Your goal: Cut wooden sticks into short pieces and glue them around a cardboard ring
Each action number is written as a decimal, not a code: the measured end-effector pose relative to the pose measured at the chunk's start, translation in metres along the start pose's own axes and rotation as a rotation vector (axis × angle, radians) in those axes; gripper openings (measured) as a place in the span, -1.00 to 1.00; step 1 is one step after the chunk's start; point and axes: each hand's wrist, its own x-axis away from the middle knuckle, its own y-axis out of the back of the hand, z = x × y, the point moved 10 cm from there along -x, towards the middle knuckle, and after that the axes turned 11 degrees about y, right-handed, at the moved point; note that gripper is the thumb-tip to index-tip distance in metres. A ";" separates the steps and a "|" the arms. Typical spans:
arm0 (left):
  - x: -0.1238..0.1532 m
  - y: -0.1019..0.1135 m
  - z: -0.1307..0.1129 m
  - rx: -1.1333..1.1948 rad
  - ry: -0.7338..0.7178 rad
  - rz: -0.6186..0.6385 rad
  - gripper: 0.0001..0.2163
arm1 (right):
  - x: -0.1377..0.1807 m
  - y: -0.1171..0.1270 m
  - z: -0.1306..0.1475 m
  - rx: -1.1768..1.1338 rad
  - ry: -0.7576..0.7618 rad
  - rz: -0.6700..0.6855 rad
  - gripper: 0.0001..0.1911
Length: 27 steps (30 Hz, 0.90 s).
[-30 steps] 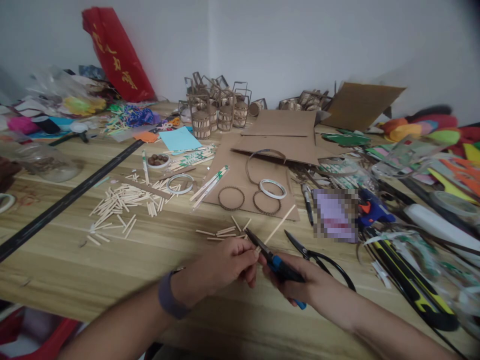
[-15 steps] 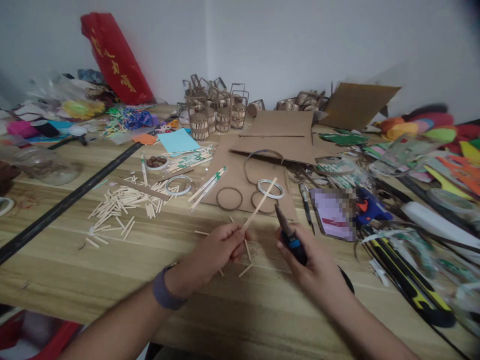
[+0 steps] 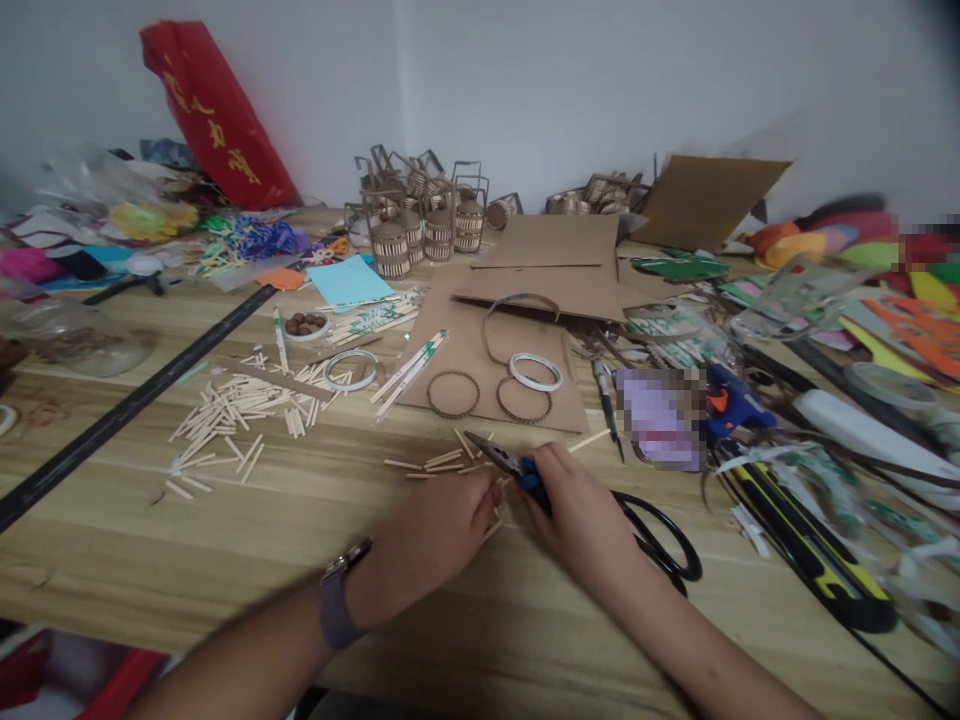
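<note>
Left hand (image 3: 442,520), lower centre, was pinched on a stick (image 3: 590,440), likely light, stiff, best held beside pliers (image 3: 533,482) gripped by the right hand (image 3: 576,505).

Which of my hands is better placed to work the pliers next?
Your right, I'd say. The right hand grips the pliers by their handles, tip pointing left. The left hand is close beside them, but its fingertips are mostly hidden, so its hold isn't clear.

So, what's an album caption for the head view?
Right-hand fingers hold needle-nose pliers near left-hand fingers, with short wooden sticks scattered across the table.
</note>
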 end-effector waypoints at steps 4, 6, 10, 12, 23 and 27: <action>0.002 0.001 -0.001 -0.117 0.002 -0.048 -0.77 | 0.001 -0.006 0.004 0.083 -0.024 0.032 -0.92; 0.003 0.002 -0.001 -0.150 0.002 -0.057 -0.75 | 0.001 -0.008 0.005 0.103 -0.031 0.040 -0.92; 0.003 0.005 -0.002 -0.252 0.029 -0.092 -0.74 | 0.001 -0.011 0.003 0.125 -0.064 0.052 -0.94; 0.003 0.005 -0.004 -0.295 0.027 -0.109 -0.73 | 0.001 -0.011 0.002 0.134 -0.073 0.059 -0.95; 0.003 0.002 -0.004 -0.382 0.034 -0.111 -0.72 | -0.002 -0.013 0.002 0.115 -0.108 0.135 -0.93; 0.000 0.000 -0.004 -0.367 0.040 -0.112 -0.72 | -0.001 -0.014 0.003 0.124 -0.111 0.134 -0.91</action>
